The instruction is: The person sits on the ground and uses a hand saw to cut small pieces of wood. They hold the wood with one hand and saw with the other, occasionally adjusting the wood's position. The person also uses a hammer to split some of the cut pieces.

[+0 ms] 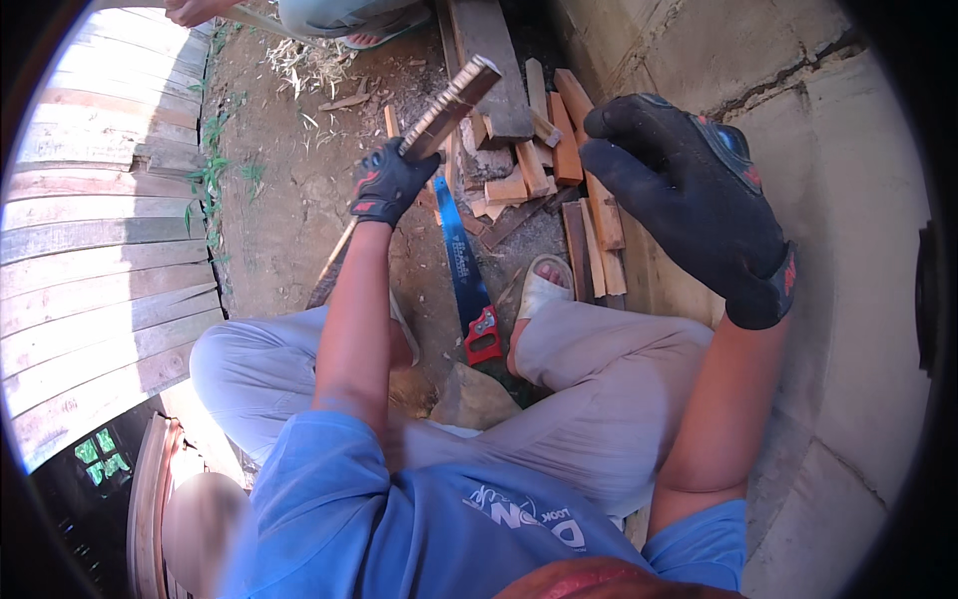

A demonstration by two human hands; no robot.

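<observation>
Two gloved hands (pixel 387 182) (pixel 689 190), one stick (pixel 449 107) and one saw (pixel 462 258) are showing; far off, over five wood pieces (pixel 566 145) are lying.

A rough, matt brown wooden-looking strip (pixel 449 107) contrasts with a handsaw's (pixel 463 262) smooth blue metal blade (pixel 455 235) and red plastic-looking handle (pixel 490 327), matt black fabric gloves (pixel 689 200), creased grey cloth trousers (pixel 609 384), pale sawn-wood offcuts (pixel 507 190), rough wooden planks (pixel 90 250) and a matt, cracked grey masonry wall (pixel 868 190).
</observation>
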